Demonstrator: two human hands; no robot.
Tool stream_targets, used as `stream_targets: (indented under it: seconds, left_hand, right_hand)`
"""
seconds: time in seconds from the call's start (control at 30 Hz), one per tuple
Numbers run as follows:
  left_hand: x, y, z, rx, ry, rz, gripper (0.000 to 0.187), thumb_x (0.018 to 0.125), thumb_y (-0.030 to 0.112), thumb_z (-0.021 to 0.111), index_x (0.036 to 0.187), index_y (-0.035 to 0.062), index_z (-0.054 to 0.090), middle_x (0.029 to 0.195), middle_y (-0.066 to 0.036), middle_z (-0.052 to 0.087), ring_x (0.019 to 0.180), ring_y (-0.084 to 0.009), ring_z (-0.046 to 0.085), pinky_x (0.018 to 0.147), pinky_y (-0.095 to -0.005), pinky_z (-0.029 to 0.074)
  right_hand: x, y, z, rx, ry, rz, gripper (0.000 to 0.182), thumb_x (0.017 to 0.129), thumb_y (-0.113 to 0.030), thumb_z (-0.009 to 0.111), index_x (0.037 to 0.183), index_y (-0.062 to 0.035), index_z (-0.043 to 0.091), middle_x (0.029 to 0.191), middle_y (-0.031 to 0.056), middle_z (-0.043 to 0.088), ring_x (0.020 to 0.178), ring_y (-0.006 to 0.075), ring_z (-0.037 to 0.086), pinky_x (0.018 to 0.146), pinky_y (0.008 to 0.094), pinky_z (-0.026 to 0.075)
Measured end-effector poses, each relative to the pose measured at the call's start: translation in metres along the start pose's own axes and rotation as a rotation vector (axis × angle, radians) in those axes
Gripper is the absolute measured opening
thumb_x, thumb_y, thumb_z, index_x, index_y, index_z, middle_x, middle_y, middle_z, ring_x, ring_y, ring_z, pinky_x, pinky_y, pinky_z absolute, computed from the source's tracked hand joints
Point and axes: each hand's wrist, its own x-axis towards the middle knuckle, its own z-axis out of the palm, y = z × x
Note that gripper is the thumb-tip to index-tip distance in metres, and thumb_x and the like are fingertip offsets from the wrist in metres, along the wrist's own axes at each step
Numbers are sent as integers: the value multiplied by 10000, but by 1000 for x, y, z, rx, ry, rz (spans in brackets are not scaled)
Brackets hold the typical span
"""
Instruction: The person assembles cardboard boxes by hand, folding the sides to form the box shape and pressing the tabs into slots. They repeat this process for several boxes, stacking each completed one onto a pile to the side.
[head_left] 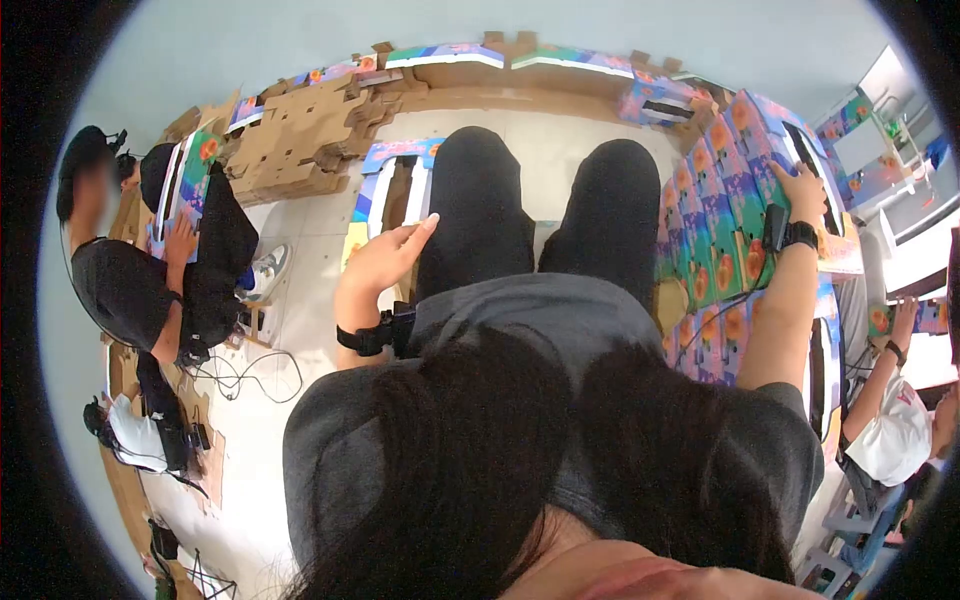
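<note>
My left hand is beside my left thigh with its fingers stretched out, and nothing shows in it. Just beyond it is a printed cardboard box with a long dark slot. My right hand lies with fingers apart on the upper part of a printed cardboard box at my right. That box is at the far end of a row of similar colourful flattened boxes, packed upright side by side. Whether my right fingers grip its edge is hard to make out.
Stacked brown cardboard pieces are at the far left. A seated co-worker holds a printed box on the left. Another person in a white shirt is at the right. A black cable lies on the floor.
</note>
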Motion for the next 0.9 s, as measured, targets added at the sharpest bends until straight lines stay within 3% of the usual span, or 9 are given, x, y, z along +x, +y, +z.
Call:
stream_targets:
  seconds: [0.13,0.23,0.33,0.4,0.47,0.5,0.6,0.8,0.9]
  left_hand:
    - [-2,5,-3,-3,-44,-28,850,1011,703,367,1316,-42,640,1328,-296,634,1323,-407,564,1112,-391,414]
    - [1,-1,-6,-19,-59,-66,855,1024,683,367,1323,-77,620,1362,-312,608,1353,-409,536,1134,-395,392]
    - [16,-32,0,-71,67,-57,866,991,726,385,1251,-47,675,1232,-309,667,1243,-423,604,1061,-410,442]
    - [16,-41,-2,-91,149,-42,867,978,739,400,1198,-41,706,1152,-306,702,1170,-424,648,1018,-412,471]
    - [9,-35,-13,-87,197,-17,862,981,728,414,1169,-58,712,1127,-303,709,1141,-414,659,1010,-403,475]
    - [6,-33,-19,-96,165,-57,849,985,715,426,1190,-61,703,1136,-288,712,1130,-388,662,1007,-399,474]
    - [28,-81,-12,-201,172,-70,835,985,724,415,1254,-18,690,1173,-232,722,1139,-354,663,1004,-401,469]
    - [84,-159,24,-472,-43,-147,890,986,740,379,1438,-6,556,1309,-186,683,1286,-276,577,1032,-378,441]
    - [138,-216,73,-471,73,-19,722,1003,619,457,1469,73,535,1387,-106,646,1301,-285,562,1084,-486,407]
  right_hand:
    - [-4,-3,4,-1,62,13,919,703,-843,671,1426,-277,616,1440,175,574,1364,379,511,1118,648,343]
    - [-15,-18,19,-192,492,-188,823,762,-790,663,1372,-237,655,1403,173,591,1328,396,524,1116,713,268]
    - [-55,-73,48,258,594,-352,680,845,-682,653,1293,-172,685,1351,129,633,1316,330,537,1089,795,165]
    - [-110,-118,59,634,323,-686,689,843,-648,692,1286,-121,669,1330,167,632,1290,360,541,1077,645,351]
    - [-186,-160,87,533,224,-855,675,876,-556,714,1332,-66,629,1293,206,631,1241,407,570,1050,516,440]
    - [-221,-174,98,987,151,-696,672,909,-521,695,1390,-63,593,1304,223,623,1252,429,564,1059,482,450]
    - [-217,-173,80,886,-43,-682,666,944,-478,672,1441,-52,548,1348,241,596,1293,417,541,1096,467,431]
    - [-221,-161,97,995,-12,-662,645,991,-431,634,1476,-27,502,1427,268,548,1338,417,516,1141,464,391]
    - [-218,-157,101,983,-47,-631,654,996,-438,629,1492,-35,487,1450,268,529,1361,418,493,1153,465,376]
